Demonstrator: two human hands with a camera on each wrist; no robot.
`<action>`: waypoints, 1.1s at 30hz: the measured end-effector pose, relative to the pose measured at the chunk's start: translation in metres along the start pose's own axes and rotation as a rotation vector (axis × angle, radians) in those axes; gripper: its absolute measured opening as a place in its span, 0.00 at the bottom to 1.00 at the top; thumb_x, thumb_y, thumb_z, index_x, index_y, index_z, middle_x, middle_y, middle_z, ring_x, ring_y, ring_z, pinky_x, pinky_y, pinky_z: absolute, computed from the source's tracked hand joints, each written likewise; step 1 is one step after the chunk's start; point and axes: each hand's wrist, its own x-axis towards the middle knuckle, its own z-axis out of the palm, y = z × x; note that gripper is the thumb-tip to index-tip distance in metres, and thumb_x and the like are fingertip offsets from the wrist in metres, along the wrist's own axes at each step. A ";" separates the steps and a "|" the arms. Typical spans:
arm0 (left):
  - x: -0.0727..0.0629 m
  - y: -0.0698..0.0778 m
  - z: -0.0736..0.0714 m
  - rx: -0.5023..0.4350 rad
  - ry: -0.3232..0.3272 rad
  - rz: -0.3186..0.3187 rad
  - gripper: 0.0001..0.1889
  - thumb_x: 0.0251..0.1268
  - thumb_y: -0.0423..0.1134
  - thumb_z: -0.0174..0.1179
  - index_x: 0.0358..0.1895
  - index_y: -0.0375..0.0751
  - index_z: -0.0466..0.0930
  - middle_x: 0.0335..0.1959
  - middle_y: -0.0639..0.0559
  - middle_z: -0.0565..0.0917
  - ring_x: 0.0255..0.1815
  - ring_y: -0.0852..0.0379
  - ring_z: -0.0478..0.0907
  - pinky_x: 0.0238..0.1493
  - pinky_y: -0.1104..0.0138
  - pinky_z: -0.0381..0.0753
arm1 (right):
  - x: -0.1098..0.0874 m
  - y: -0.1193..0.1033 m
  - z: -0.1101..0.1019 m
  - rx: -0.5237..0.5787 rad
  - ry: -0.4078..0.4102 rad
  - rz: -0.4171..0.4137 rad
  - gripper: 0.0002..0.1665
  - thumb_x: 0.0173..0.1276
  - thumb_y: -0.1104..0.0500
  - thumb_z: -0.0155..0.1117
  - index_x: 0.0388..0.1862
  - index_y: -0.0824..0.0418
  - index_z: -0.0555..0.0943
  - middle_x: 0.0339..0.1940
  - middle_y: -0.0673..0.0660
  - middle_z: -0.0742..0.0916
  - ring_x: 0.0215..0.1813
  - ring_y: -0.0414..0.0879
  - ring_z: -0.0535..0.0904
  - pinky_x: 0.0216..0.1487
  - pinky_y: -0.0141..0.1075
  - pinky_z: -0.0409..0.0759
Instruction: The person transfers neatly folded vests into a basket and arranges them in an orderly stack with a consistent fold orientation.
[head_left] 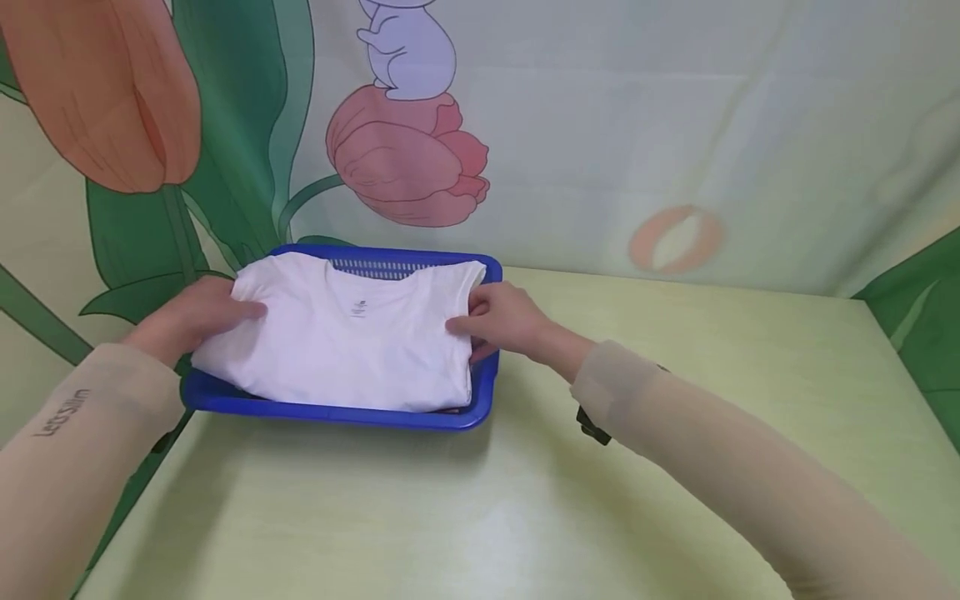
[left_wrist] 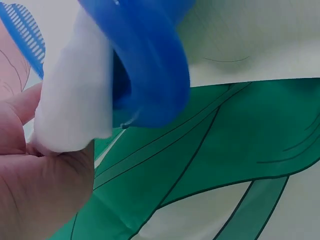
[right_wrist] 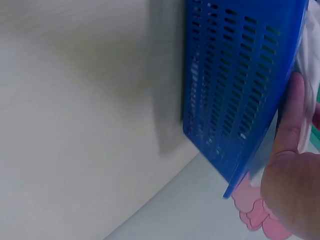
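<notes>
A folded white T-shirt (head_left: 360,350) lies in a blue plastic basket (head_left: 337,410), its neckline toward the far side and a small printed label below it. My left hand (head_left: 206,312) pinches the shirt's left side, thumb on top and the other fingers beneath. On the opposite side my right hand (head_left: 506,317) pinches the right edge, its thumb over the cloth. In the right wrist view, a finger of the right hand (right_wrist: 290,165) reaches down between the shirt and the slotted basket wall (right_wrist: 230,75). The left wrist view shows the cloth's rounded edge (left_wrist: 75,100) in the left hand (left_wrist: 45,175).
The basket stands on a pale green table (head_left: 480,517), near its back left corner. Behind it hangs a backdrop (head_left: 570,150) printed with tulips and a white animal. Green printed leaves (left_wrist: 200,145) show past the table's left edge.
</notes>
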 end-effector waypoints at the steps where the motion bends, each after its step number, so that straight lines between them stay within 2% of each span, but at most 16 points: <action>1: -0.001 0.001 0.000 0.027 0.024 0.013 0.39 0.83 0.46 0.51 0.75 0.10 0.54 0.69 0.14 0.64 0.66 0.22 0.67 0.71 0.33 0.71 | 0.000 0.001 -0.003 0.005 0.003 0.008 0.13 0.74 0.61 0.73 0.47 0.69 0.82 0.38 0.62 0.93 0.33 0.52 0.93 0.38 0.43 0.92; 5: -0.007 0.005 0.001 0.163 0.162 0.071 0.33 0.80 0.47 0.55 0.64 0.12 0.70 0.59 0.16 0.75 0.57 0.22 0.72 0.57 0.36 0.81 | -0.003 0.001 -0.015 -0.007 0.015 0.023 0.13 0.75 0.60 0.72 0.48 0.69 0.82 0.38 0.62 0.92 0.35 0.51 0.93 0.38 0.43 0.92; 9: -0.014 0.011 0.005 0.262 0.310 0.104 0.28 0.77 0.45 0.60 0.57 0.15 0.75 0.51 0.18 0.79 0.52 0.23 0.74 0.46 0.38 0.82 | -0.009 -0.004 -0.028 -0.070 0.023 -0.019 0.14 0.76 0.58 0.71 0.50 0.68 0.83 0.40 0.63 0.92 0.37 0.52 0.93 0.38 0.44 0.92; 13: -0.020 0.023 0.014 0.320 0.401 0.146 0.33 0.75 0.43 0.64 0.65 0.14 0.69 0.58 0.15 0.75 0.57 0.18 0.75 0.55 0.32 0.80 | -0.016 -0.011 -0.038 -0.147 0.041 -0.072 0.16 0.77 0.57 0.70 0.53 0.67 0.82 0.44 0.64 0.91 0.40 0.54 0.93 0.37 0.43 0.92; 16: -0.023 0.031 0.023 0.359 0.428 0.208 0.35 0.74 0.40 0.65 0.71 0.14 0.64 0.66 0.14 0.70 0.64 0.17 0.71 0.64 0.29 0.74 | -0.018 -0.013 -0.040 -0.184 0.046 -0.101 0.17 0.77 0.57 0.70 0.55 0.67 0.81 0.45 0.65 0.91 0.41 0.54 0.93 0.37 0.42 0.92; 19: -0.023 0.036 0.032 0.401 0.402 0.269 0.34 0.75 0.39 0.64 0.74 0.18 0.64 0.72 0.17 0.67 0.70 0.18 0.68 0.69 0.30 0.70 | -0.019 -0.012 -0.040 -0.199 0.032 -0.138 0.16 0.76 0.57 0.70 0.55 0.67 0.82 0.44 0.64 0.91 0.42 0.53 0.93 0.37 0.42 0.92; 22: -0.021 0.038 0.040 0.452 0.324 0.300 0.34 0.78 0.40 0.61 0.76 0.20 0.64 0.76 0.19 0.64 0.76 0.21 0.63 0.74 0.32 0.66 | -0.020 -0.009 -0.038 -0.212 0.017 -0.170 0.16 0.76 0.58 0.70 0.55 0.67 0.83 0.42 0.62 0.91 0.42 0.52 0.93 0.37 0.41 0.92; 26: -0.014 0.037 0.051 0.464 0.205 0.271 0.36 0.82 0.45 0.57 0.80 0.22 0.59 0.80 0.20 0.59 0.81 0.23 0.56 0.78 0.34 0.59 | -0.022 -0.003 -0.038 -0.216 0.011 -0.182 0.16 0.76 0.58 0.70 0.55 0.67 0.83 0.42 0.60 0.91 0.42 0.50 0.92 0.38 0.43 0.92; 30: -0.004 0.032 0.059 0.426 0.141 0.228 0.40 0.83 0.49 0.55 0.81 0.21 0.54 0.81 0.19 0.55 0.83 0.23 0.51 0.81 0.35 0.53 | -0.028 0.003 -0.043 -0.187 0.018 -0.191 0.14 0.77 0.58 0.70 0.54 0.66 0.83 0.42 0.60 0.92 0.42 0.50 0.92 0.38 0.44 0.92; 33: 0.003 0.028 0.064 0.402 0.117 0.211 0.41 0.83 0.50 0.53 0.82 0.20 0.50 0.81 0.19 0.53 0.83 0.22 0.47 0.82 0.35 0.49 | -0.035 0.007 -0.049 -0.152 0.032 -0.196 0.13 0.76 0.57 0.70 0.53 0.64 0.84 0.41 0.60 0.92 0.42 0.50 0.92 0.38 0.44 0.92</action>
